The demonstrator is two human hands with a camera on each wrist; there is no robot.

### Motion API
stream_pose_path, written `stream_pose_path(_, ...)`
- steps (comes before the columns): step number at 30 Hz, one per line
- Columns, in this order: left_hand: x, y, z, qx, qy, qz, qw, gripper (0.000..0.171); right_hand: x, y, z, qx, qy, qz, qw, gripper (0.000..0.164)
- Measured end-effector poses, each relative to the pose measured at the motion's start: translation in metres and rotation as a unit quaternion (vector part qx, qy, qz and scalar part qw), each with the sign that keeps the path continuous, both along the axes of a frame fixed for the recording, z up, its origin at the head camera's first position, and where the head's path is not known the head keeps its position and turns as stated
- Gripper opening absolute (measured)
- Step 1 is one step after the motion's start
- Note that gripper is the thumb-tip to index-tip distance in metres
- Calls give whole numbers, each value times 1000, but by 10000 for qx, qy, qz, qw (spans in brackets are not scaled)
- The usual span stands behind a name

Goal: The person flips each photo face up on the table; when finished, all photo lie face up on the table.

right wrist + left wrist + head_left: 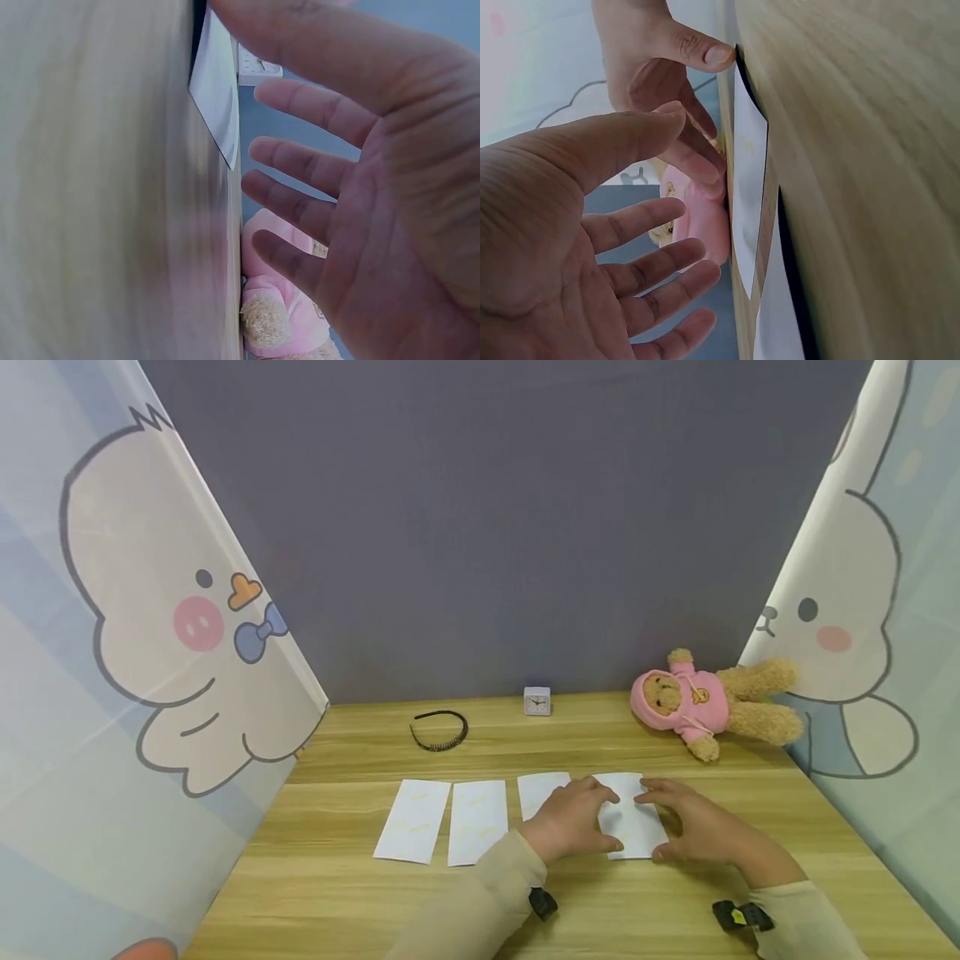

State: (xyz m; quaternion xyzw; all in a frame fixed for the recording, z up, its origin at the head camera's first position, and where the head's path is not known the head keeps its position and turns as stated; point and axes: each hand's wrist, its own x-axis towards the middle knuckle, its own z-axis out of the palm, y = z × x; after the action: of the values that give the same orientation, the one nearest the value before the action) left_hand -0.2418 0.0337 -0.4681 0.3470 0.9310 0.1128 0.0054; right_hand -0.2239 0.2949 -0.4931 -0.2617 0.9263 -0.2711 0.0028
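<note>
White sheets of paper with faint yellow marks lie in a row on the wooden table. The rightmost sheet [633, 827] is between my two hands. My left hand [573, 821] is spread above its left edge, fingers relaxed with nothing between them, and partly covers the neighbouring sheet [542, 789]. By the right edge of the rightmost sheet is my right hand [697, 827], its fingers spread and gently bent. In the left wrist view the right thumb [718, 55] is at a corner of that sheet [748, 172]; whether it touches I cannot tell.
Two more sheets, a far-left one [412, 821] and another beside it [478, 822], lie left of my hands. Behind them are a black headband [455, 742] and a small white clock [537, 702]. A teddy bear in a pink hoodie [708, 702] lies at the back right.
</note>
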Motion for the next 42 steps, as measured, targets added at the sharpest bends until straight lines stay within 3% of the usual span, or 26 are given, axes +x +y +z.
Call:
stream_pose_path(12, 1, 15, -3, -353, 62, -359, 9987, 62, 0, 1, 0, 5, -172, 134, 9998, 78)
stream_pose_path(19, 1, 20, -8, -497, -147, -426, 9977, 63, 1, 0, -1, 38, -235, 227, 9995, 75)
stream_pose_path(30, 2, 21, -11, -622, -150, -416, 9971, 52, 5, 3, -1, -11, -269, 154, 9995, 49)
stream_pose_path(35, 0, 18, -11, -463, -133, -482, 9977, 44, 5, 8, -1, -415, -492, 302, 9975, 36)
stream_pose_path(42, -2, 14, -8, -59, -583, -275, 9979, 21, 2, 11, 0, -619, -508, 465, 9957, 24)
